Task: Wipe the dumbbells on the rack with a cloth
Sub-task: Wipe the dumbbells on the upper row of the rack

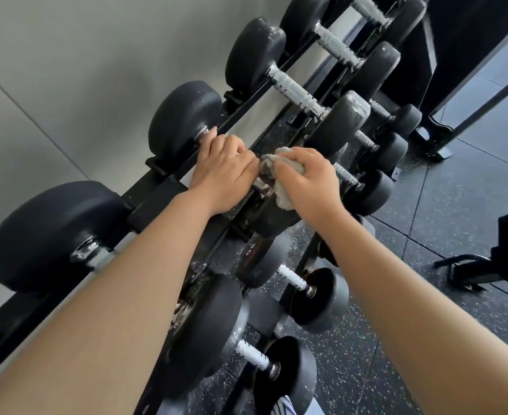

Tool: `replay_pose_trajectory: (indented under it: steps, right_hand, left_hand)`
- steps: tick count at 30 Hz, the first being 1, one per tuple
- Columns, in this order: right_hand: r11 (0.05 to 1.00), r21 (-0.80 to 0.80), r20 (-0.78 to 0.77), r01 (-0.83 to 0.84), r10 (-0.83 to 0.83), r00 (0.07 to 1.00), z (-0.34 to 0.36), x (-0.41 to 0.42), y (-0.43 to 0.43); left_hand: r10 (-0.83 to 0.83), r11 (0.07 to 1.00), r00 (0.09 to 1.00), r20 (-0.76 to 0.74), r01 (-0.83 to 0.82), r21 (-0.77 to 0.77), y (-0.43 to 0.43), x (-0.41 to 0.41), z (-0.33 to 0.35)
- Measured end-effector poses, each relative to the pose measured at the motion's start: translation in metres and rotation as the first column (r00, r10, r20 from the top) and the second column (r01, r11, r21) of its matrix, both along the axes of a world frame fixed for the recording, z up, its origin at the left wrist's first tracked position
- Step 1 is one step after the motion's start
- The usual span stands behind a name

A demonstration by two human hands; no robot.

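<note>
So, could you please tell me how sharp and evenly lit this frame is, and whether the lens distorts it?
Head view: wide-angle, so the rack runs tilted and the forearms balloon at the bottom edge; hands and cloth are fairly sharp, the nearest dumbbells softer; light is soft and even, with small glints on the chrome handles and no hard shadows.

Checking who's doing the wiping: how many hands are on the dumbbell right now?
2. The left hand grips the handle; the right hand, beside it, presses the cloth onto it.

Dumbbells [184, 121] on rack [145, 193], tiered.
</note>
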State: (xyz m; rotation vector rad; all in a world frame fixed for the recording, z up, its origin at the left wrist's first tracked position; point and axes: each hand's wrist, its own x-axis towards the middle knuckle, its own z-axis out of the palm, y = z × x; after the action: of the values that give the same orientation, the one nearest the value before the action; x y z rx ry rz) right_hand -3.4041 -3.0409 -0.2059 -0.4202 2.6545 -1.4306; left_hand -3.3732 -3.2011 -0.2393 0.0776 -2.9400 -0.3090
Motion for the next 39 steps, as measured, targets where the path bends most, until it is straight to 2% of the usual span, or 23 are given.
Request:
replay_pose_trajectory:
  steps: [2,4,8,11,15,16,18,20,22,24,27,29,32,35,37,39]
  right_hand:
    - [0.993,-0.116,0.216,0.019,0.007,0.976,0.006,-0.014,0.002]
    - [0.990,-0.135,0.368,0.049,0.004,0.930,0.011,-0.027,0.003]
    - [0.988,-0.131,0.436,0.077,-0.013,0.900,0.011,-0.035,0.001]
    - [0.981,-0.157,0.368,0.116,-0.050,0.929,0.006,-0.019,0.002]
    - [0.988,0.041,0.003,0.147,-0.148,0.989,-0.008,0.024,-0.005]
    - [0.985,0.066,-0.038,0.162,-0.160,0.986,-0.012,0.031,-0.006]
    - [0.982,0.045,-0.055,0.185,-0.183,0.982,-0.010,0.035,-0.006]
    - [0.990,0.031,-0.030,0.140,-0.139,0.990,-0.007,0.025,-0.004]
    - [0.998,-0.002,0.056,0.065,-0.064,0.996,-0.003,0.008,-0.003]
    - [0.994,-0.101,0.229,0.042,-0.018,0.973,0.002,-0.012,0.001]
    - [0.995,-0.088,0.484,0.041,0.006,0.875,0.004,-0.040,0.005]
    - [0.997,-0.069,0.542,0.042,0.002,0.840,0.000,-0.047,0.004]
    - [0.983,-0.088,0.600,0.158,-0.074,0.796,-0.009,-0.049,0.004]
    - [0.971,-0.141,0.477,0.195,-0.106,0.872,0.001,-0.023,0.005]
    - [0.989,-0.075,0.265,0.131,-0.107,0.958,-0.002,-0.001,0.006]
    - [0.997,0.043,0.049,0.071,-0.073,0.996,-0.007,0.021,0.005]
  left_hand:
    - [-0.005,0.998,1.000,0.006,0.005,0.060,0.000,0.000,0.001]
    - [0.005,0.996,1.000,0.022,-0.007,0.090,0.001,-0.001,0.001]
    - [0.023,0.998,0.996,0.090,-0.028,0.061,0.001,-0.003,0.003]
    - [0.035,0.997,0.992,0.118,-0.043,0.061,0.003,-0.003,0.006]
    - [0.050,0.995,0.991,0.122,-0.059,0.074,0.005,-0.001,0.007]
    - [0.054,0.995,0.991,0.125,-0.063,0.074,0.006,-0.001,0.006]
    - [0.055,0.994,0.991,0.125,-0.066,0.084,0.007,0.000,0.004]
    - [0.048,0.992,0.990,0.136,-0.063,0.107,0.006,0.001,0.002]
    - [0.035,0.990,0.987,0.156,-0.055,0.127,0.006,0.001,0.003]
    - [0.027,0.990,0.984,0.174,-0.050,0.132,0.005,0.001,0.003]
    - [0.019,0.991,0.981,0.193,-0.045,0.128,0.003,0.000,0.003]
    - [0.013,0.991,0.980,0.196,-0.040,0.131,0.002,0.000,0.002]
    - [0.023,0.992,0.981,0.192,-0.046,0.118,0.002,0.001,0.005]
    - [0.022,0.992,0.980,0.200,-0.046,0.115,0.004,0.001,0.006]
    - [0.020,0.991,0.980,0.199,-0.045,0.123,0.003,0.003,0.006]
    - [0.017,0.992,0.982,0.189,-0.040,0.118,0.003,0.003,0.005]
